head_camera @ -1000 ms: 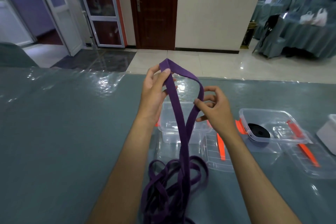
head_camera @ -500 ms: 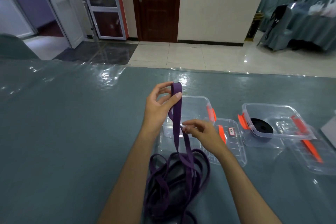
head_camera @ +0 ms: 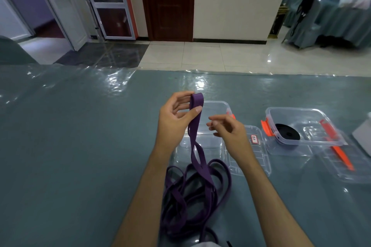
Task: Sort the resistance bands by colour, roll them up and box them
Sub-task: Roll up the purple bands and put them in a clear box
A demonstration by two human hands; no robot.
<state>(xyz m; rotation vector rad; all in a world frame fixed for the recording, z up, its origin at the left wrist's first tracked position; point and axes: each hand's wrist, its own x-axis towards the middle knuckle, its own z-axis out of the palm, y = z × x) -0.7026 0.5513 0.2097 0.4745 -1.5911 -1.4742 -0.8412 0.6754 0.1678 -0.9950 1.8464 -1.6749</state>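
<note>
Above table, left hand pinches purple band; right hand loose beside.

- Purple resistance band: a long flat strap. Its folded top end is pinched in the left hand and held upright above the table; the rest hangs down in 2 strands into a loose tangle of loops on the table, near the front edge.
- Black band: rolled into a tight flat coil, lying inside the right clear box.
- Left clear box: open, standing behind the hands, with its lid lying flat beside it.
- Right clear box: open, orange latches, lid lying flat to its right.
</note>
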